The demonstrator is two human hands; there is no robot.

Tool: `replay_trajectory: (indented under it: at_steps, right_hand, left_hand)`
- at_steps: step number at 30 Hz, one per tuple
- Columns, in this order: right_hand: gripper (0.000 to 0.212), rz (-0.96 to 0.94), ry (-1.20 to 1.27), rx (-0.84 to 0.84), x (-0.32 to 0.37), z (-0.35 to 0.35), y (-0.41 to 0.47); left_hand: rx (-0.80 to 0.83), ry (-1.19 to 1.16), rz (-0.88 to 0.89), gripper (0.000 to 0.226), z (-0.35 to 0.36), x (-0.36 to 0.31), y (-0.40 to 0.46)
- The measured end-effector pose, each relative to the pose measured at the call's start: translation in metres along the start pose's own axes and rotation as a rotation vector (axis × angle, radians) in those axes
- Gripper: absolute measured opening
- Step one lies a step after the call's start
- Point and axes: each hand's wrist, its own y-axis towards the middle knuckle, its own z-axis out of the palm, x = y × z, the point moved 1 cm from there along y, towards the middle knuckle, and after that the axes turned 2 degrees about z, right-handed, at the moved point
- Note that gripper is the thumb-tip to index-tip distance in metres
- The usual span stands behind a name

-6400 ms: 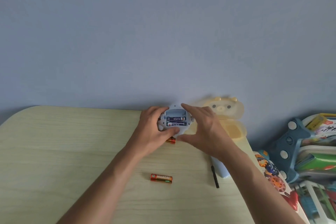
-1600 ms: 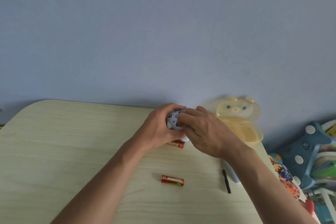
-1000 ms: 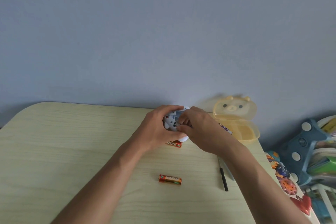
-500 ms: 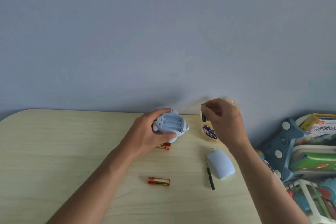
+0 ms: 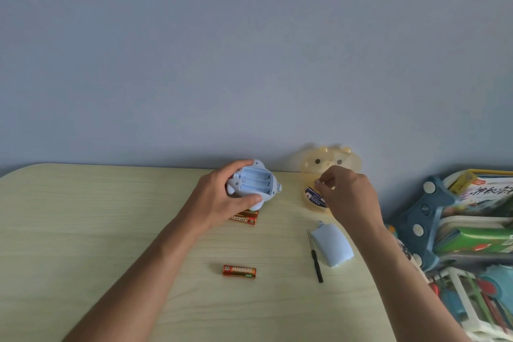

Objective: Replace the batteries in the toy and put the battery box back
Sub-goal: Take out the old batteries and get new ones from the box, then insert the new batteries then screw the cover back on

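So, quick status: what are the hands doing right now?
Left hand grips toy, battery bay empty. Right hand over yellow box, pinching something small. Red batteries, cover, screwdriver loose on table.

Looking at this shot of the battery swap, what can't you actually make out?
- Head view: what the right hand pinches over the yellow bear box; fingers cover it.
- How many dark batteries lie in that box; the hand hides part of it.
- How many orange batteries lie under the toy; the left hand and toy cover them.
- Toy compartment markings: too small.
- Toys at the right edge: cut off.
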Motion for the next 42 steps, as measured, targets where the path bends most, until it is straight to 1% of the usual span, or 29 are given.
replay_trajectory:
  at_steps: [4, 7, 11, 15, 17, 19, 21, 23, 24, 26, 32, 35, 40, 42]
  right_hand:
    - [0.016, -0.088, -0.168, -0.075, 0.008, -0.001, -0.003]
    - [0.019, -0.128, -0.243, -0.125, 0.013, -0.004, -0.008]
    - [0.022, -0.107, -0.330, -0.061, 0.019, -0.005, -0.011]
    - [0.016, -0.078, -0.393, -0.007, 0.024, -0.009, -0.012]
    - [0.017, -0.068, -0.389, 0.001, 0.024, -0.011, -0.014]
    - [0.015, -0.128, -0.323, -0.048, 0.025, -0.010, -0.018]
    - [0.008, -0.244, -0.097, -0.081, 0.036, -0.007, -0.029]
    - [0.006, -0.322, 0.130, 0.037, 0.053, 0.001, -0.046]
    - [0.008, -0.345, 0.185, 0.097, 0.061, 0.008, -0.054]
    - [0.013, -0.346, 0.204, 0.145, 0.069, 0.023, -0.065]
    - [0.038, -0.217, 0.215, 0.110, 0.076, 0.046, -0.074]
    - [0.039, -0.210, 0.227, 0.122, 0.076, 0.047, -0.074]
    - [0.041, -0.177, 0.315, 0.228, 0.075, 0.040, -0.069]
    - [0.039, -0.175, 0.331, 0.239, 0.074, 0.037, -0.067]
  left_hand:
    - [-0.002, -0.020, -0.011, 0.068, -0.001, 0.001, 0.001]
    - [-0.011, -0.026, -0.017, 0.068, -0.003, 0.002, 0.002]
    - [-0.012, -0.035, -0.023, 0.068, -0.003, 0.002, 0.002]
    - [-0.012, -0.030, -0.023, 0.068, -0.003, 0.002, 0.002]
    - [-0.013, -0.026, -0.030, 0.069, -0.004, 0.002, 0.003]
    - [-0.015, -0.033, -0.041, 0.068, -0.004, 0.001, 0.004]
    - [-0.017, -0.044, -0.046, 0.067, -0.004, -0.001, 0.004]
    - [-0.018, -0.057, -0.042, 0.065, -0.004, -0.002, 0.003]
    - [-0.019, -0.059, -0.039, 0.066, -0.004, -0.002, 0.003]
    - [-0.023, -0.043, -0.033, 0.069, -0.004, -0.001, 0.003]
    - [-0.025, -0.020, -0.050, 0.067, -0.004, 0.000, 0.005]
    - [-0.026, -0.020, -0.051, 0.068, -0.004, 0.000, 0.005]
    - [-0.024, -0.024, -0.040, 0.069, -0.004, 0.000, 0.005]
    - [-0.026, -0.030, -0.040, 0.069, -0.004, 0.001, 0.005]
